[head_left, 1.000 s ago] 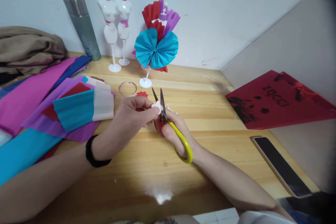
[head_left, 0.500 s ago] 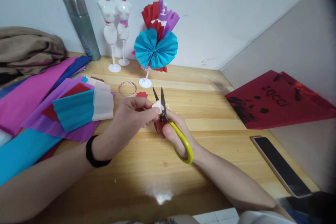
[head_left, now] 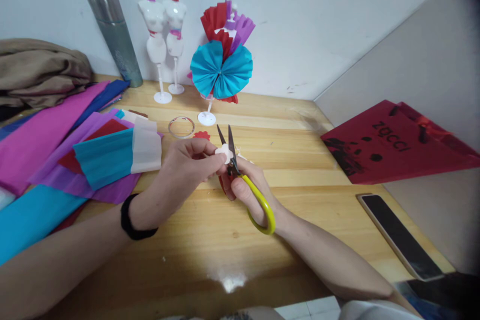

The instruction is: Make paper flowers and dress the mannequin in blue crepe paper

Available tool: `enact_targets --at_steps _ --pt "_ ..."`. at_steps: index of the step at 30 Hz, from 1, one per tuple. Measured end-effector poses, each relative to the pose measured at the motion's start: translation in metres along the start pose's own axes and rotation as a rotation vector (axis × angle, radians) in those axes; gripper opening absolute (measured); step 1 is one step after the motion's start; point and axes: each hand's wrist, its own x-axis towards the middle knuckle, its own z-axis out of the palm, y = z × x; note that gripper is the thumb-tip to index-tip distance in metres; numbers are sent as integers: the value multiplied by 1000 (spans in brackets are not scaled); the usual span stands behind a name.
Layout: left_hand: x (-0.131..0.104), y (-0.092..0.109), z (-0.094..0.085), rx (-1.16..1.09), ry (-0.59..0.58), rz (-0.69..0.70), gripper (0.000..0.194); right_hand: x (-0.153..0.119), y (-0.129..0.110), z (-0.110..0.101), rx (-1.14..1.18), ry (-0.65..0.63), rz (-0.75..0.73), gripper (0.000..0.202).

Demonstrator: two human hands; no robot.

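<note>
Between thumb and fingers, my left hand (head_left: 189, 162) pinches a small white paper piece (head_left: 224, 153) with a scalloped edge. My right hand (head_left: 253, 185) is wrapped round the handles of scissors (head_left: 265, 209), yellow on the near side and red on the far side. Their dark blades stand slightly apart, pointing away from me, right beside the white piece. Just beyond my left fingers a red scalloped paper piece (head_left: 201, 135) lies on the wooden table (head_left: 180, 265), near a clear ring (head_left: 181, 127).
Coloured paper sheets (head_left: 105, 155) and brown cloth (head_left: 41, 67) lie at left. Along the wall stand a bottle (head_left: 119, 42), two white mannequins (head_left: 155, 47) and one dressed in pleated paper (head_left: 222, 70). At right are a red bag (head_left: 393, 145) and a phone (head_left: 401, 235).
The white piece has turned slightly between my left fingers and more of it shows. Both hands stay in nearly the same place, and the whole view has shifted a little.
</note>
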Motion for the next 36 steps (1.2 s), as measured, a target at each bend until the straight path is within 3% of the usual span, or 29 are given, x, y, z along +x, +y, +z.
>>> enact_targets --at_steps 24,36 --pt "0 -2 -2 -9 5 36 18 -3 2 5 71 82 38 55" --pt "3 4 -1 -14 84 17 14 -4 1 5 128 96 72 53"
